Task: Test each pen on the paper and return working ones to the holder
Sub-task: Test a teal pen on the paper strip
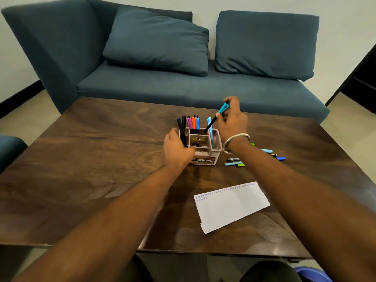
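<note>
A beige pen holder (216, 146) stands mid-table with several capped pens upright in it. My left hand (176, 148) grips the holder's left front corner. My right hand (232, 117) hovers above the holder's right side and pinches a black pen with a teal cap (216, 117), tilted, its lower end dipping into a back compartment. A white sheet of paper (232, 206) with small blue test marks along its top edge lies nearer to me, right of centre.
Several loose pens and caps (236, 162) lie on the dark wooden table (91, 159) right of the holder, partly hidden by my right forearm. A blue sofa (162, 82) with two cushions stands right behind the table.
</note>
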